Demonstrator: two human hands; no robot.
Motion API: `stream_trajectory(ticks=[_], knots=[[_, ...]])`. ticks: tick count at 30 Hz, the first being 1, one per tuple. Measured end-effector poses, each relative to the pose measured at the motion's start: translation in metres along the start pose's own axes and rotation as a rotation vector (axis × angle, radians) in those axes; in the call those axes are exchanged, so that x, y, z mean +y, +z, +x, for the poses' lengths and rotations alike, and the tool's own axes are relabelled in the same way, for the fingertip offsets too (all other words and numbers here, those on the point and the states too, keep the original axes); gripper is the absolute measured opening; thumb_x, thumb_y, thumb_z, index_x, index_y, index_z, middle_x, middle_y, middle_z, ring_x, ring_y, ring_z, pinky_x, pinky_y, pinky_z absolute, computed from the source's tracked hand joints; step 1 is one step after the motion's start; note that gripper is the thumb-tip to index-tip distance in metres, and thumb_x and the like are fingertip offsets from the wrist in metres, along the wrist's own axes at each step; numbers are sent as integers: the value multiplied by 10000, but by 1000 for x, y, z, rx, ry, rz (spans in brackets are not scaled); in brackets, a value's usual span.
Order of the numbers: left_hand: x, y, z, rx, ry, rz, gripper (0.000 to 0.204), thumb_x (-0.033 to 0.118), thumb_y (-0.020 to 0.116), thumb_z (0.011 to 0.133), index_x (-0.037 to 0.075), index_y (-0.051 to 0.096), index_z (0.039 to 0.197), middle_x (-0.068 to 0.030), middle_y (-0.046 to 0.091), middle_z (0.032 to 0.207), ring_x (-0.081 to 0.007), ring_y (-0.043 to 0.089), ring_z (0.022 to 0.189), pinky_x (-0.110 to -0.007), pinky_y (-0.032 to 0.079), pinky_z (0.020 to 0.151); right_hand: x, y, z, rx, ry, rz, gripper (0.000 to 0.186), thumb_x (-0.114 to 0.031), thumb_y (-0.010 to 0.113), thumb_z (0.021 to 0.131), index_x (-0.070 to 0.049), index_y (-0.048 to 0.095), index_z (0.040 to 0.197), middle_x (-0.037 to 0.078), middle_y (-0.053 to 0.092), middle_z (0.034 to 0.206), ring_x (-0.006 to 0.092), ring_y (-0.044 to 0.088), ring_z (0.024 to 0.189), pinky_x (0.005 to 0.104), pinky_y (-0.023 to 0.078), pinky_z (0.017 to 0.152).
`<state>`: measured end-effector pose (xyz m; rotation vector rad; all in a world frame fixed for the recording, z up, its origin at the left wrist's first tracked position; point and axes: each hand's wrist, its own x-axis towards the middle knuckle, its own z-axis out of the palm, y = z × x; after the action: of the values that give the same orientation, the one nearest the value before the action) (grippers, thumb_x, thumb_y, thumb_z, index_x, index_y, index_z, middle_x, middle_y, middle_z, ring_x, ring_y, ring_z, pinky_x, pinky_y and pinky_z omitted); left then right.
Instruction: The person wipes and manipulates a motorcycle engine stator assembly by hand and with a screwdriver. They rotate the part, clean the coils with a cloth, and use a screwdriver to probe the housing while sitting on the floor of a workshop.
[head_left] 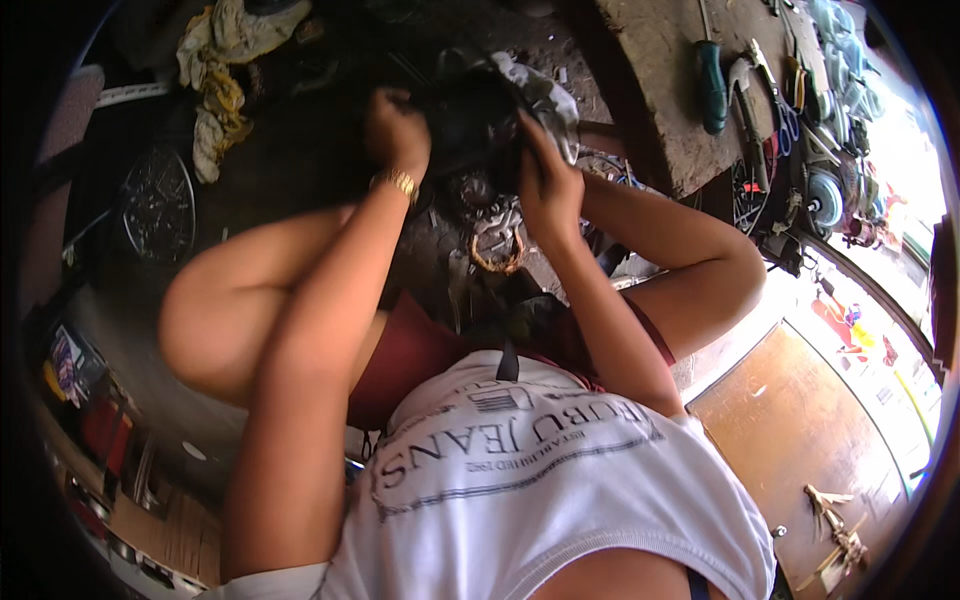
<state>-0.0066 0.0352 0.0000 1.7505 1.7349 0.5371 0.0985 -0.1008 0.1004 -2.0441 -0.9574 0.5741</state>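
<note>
Between my hands, in front of my crossed legs, is a dark, bulky object (468,122) whose kind is lost in shadow. My left hand (398,135), with a gold watch at the wrist, is closed in a fist at its left side; whatever those fingers hold is hidden. My right hand (550,190) grips the object's right side, fingers stretched up along its edge. A grey-white cloth (548,100) lies just beyond the right fingertips. Below the object sit greasy metal parts (470,190) and a tan ring (498,252).
A worn wooden bench (655,75) at the upper right carries a teal-handled screwdriver (712,90), scissors (788,125) and other tools. Stained rags (220,90) lie upper left, above a round wire grille (160,205). A wooden board (800,420) is at the lower right.
</note>
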Motion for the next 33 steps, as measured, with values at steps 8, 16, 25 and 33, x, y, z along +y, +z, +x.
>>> stream_trajectory(ticks=[8, 16, 25, 33], knots=[[6, 4, 8, 35, 56, -71, 152, 9, 506, 795, 86, 588, 898, -134, 659, 946, -327, 635, 905, -410, 495, 778, 9, -14, -25, 1, -7, -107, 436, 99, 464, 841, -47, 557, 1241, 221, 634, 1110, 356, 625, 1038, 372, 500, 867], [0, 2, 9, 68, 30, -49, 156, 23, 518, 806, 86, 599, 923, -133, 674, 927, -336, 642, 891, -400, 494, 769, 4, -42, -73, 32, -19, -118, 438, 105, 493, 843, -50, 563, 1245, 193, 630, 1150, 311, 638, 1036, 332, 503, 859], [19, 5, 15, -42, -33, 98, 170, 23, 508, 791, 90, 596, 920, -161, 659, 917, -351, 633, 868, -427, 494, 750, 22, 34, 44, 136, -174, 87, 427, 61, 501, 844, -89, 560, 1240, 226, 619, 1082, 383, 611, 972, 371, 508, 795], [5, -4, 2, 44, 38, -35, 170, 25, 492, 842, 82, 604, 958, -138, 675, 935, -330, 646, 895, -388, 497, 770, -23, -71, -85, -10, 47, -27, 445, 136, 445, 814, -35, 591, 1198, 197, 658, 1078, 340, 649, 999, 373, 513, 854]])
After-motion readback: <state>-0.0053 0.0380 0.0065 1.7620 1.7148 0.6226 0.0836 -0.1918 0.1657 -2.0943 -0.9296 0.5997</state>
